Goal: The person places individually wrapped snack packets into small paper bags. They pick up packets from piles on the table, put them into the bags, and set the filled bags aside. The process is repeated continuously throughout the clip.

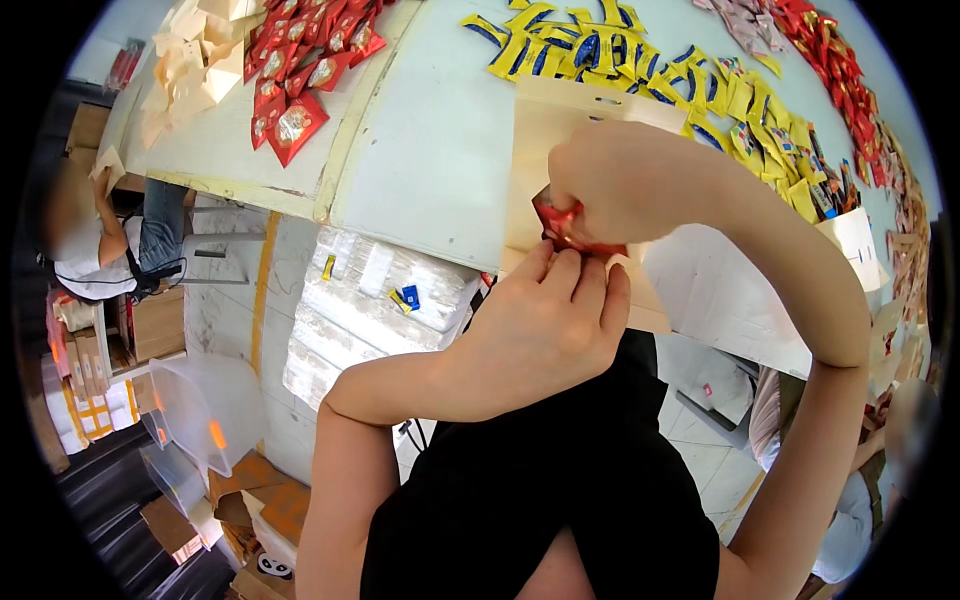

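Note:
In front of my chest, a cream folded-card carton (529, 146) lies opened out at the table's front edge, with slots in its far flap. A shiny red packet (553, 219) is over it, between my two hands. My right hand (622, 180) is curled with its fingers closed on the packet from above. The fingertips of my left hand (551, 315) press on the packet's near side, the back of the hand facing up. My fingers hide much of the packet and the carton's middle.
Yellow-and-blue sachets (600, 49) are heaped beyond the carton. Red packets (296, 124) and cream cartons (199, 71) lie at the far left. Another card carton (855, 240) stands right. White foam blocks (360, 300) sit below the table edge. People sit at far left and lower right.

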Demonstrator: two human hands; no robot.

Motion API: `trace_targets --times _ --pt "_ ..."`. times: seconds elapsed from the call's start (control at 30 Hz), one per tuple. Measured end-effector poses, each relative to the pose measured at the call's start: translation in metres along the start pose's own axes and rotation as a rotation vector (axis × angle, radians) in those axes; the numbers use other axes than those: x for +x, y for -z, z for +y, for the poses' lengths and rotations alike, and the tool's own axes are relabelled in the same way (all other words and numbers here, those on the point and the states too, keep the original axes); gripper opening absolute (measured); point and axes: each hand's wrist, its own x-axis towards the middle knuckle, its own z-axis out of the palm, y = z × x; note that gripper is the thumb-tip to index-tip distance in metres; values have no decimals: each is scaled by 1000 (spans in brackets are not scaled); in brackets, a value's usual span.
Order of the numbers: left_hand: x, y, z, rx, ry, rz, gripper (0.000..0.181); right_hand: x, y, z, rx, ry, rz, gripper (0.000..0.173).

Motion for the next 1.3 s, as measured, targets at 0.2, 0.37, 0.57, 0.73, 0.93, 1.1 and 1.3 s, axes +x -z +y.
trace_targets --times 0.2,0.37,0.57,0.73,0.93,1.1,1.3 --pt "-6 -14 -6 -7 -19 100 32 -7 -42 -1 -38 4 537 11" --pt "-9 -29 -5 -97 10 196 30 -14 0 -5 278 -257 163 20" --pt "-8 -29 -3 -108 14 222 24 -2 -49 -6 168 -37 493 8" --pt "-14 -19 -18 -218 79 282 22 -15 -38 12 258 172 179 11" --pt "-11 -15 -27 -143 217 154 21 -37 -19 24 645 253 116 41" --pt "1 -14 -14 -243 117 27 13 -124 -77 40 389 -211 729 70" --pt "13 -17 19 -203 356 -240 26 -127 -184 59 -118 -203 941 72"
